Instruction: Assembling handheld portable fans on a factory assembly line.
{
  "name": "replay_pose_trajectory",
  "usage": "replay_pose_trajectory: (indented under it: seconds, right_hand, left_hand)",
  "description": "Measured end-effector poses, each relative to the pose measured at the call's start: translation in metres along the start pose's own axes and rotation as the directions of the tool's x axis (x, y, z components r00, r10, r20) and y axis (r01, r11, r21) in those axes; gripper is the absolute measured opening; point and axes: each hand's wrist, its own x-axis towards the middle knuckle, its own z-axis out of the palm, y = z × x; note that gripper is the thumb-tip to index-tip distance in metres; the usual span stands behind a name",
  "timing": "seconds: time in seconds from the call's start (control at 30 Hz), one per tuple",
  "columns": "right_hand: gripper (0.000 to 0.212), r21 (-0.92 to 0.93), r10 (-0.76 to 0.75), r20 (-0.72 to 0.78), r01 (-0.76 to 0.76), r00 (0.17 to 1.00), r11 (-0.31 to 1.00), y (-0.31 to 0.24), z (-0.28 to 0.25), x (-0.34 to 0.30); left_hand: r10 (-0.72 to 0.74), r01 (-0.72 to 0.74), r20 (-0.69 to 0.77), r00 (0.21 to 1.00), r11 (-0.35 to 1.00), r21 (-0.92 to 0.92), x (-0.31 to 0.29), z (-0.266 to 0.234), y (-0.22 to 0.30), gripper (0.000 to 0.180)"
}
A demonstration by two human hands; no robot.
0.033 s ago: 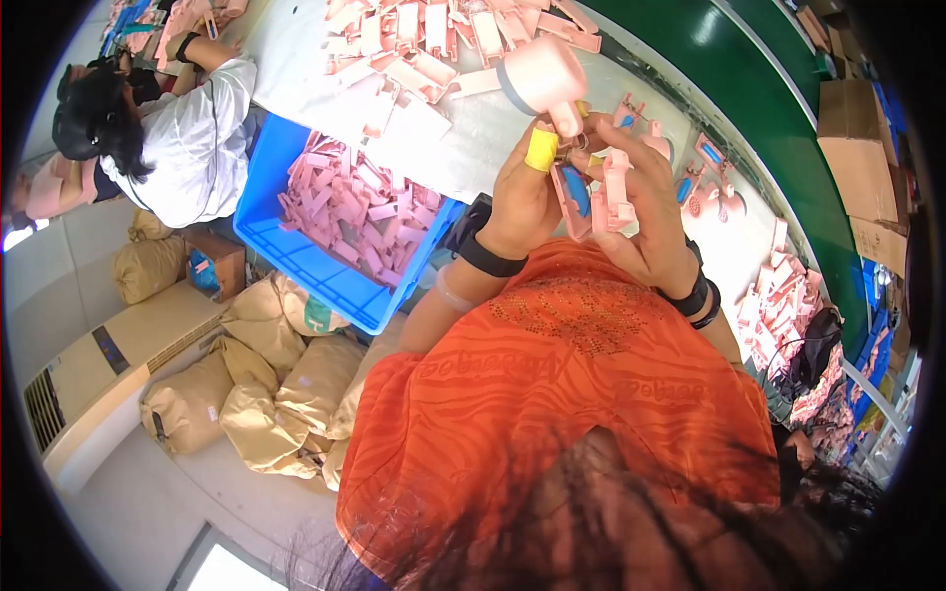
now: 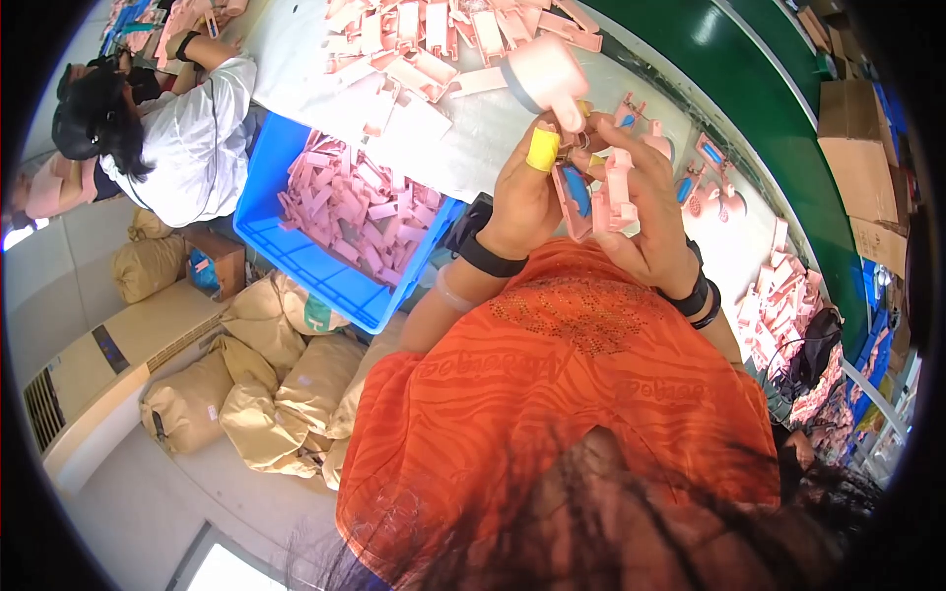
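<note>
My left hand (image 2: 522, 197), with yellow tape on a finger, is closed on a pink plastic housing (image 2: 572, 212) that has a blue piece (image 2: 577, 190) inside. Facing it, my right hand (image 2: 658, 207) has its fingers curled around a second pink plastic shell (image 2: 616, 187) lying along the palm. Both sets of fingertips meet at the housing's upper end, where small details are hidden. Just beyond them is a rounded pink cup-shaped part (image 2: 547, 71) with a short stem; whether it is held or lies on the table I cannot tell.
Loose pink shells (image 2: 424, 69) cover the far table; several pink parts with blue pieces (image 2: 709, 153) lie right. A blue crate (image 2: 370, 313) of pink pieces stands left, above tan sacks (image 2: 315, 379). A person in white (image 2: 187, 148) works at far left. Cartons (image 2: 852, 138) stack at right.
</note>
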Motion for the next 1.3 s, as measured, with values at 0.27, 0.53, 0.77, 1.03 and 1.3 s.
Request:
replay_pose_trajectory:
  seconds: [0.27, 0.53, 0.77, 1.03, 1.3]
  right_hand:
    - [0.044, 0.173, 0.047, 0.01, -0.048, 0.999, 0.984, 0.002, 0.001, -0.001]
    - [0.038, 0.268, 0.278, -0.16, -0.229, 0.947, 0.936, 0.005, -0.007, -0.009]
    - [0.04, 0.23, 0.49, -0.041, -0.469, 0.871, 0.853, 0.001, -0.018, -0.008]
    - [0.038, 0.347, 0.505, 0.078, -0.498, 0.86, 0.795, -0.002, -0.016, -0.006]
    - [0.037, 0.903, 0.595, 0.298, -0.422, 0.747, 0.077, 0.072, -0.017, 0.016]
  left_hand:
    - [-0.028, 0.028, -0.003, 1.0, 0.999, -0.036, -0.002, -0.013, -0.006, 0.05]
    - [-0.109, 0.11, 0.02, 0.994, 0.952, -0.284, 0.004, -0.001, 0.003, 0.044]
    - [-0.079, 0.076, -0.005, 0.997, 0.982, -0.172, 0.005, -0.005, 0.002, 0.046]
    - [-0.015, 0.01, -0.045, 0.999, 0.996, -0.092, 0.004, 0.0, 0.007, 0.04]
    - [-0.066, 0.081, 0.115, 0.991, 0.989, -0.123, 0.002, -0.006, 0.011, 0.049]
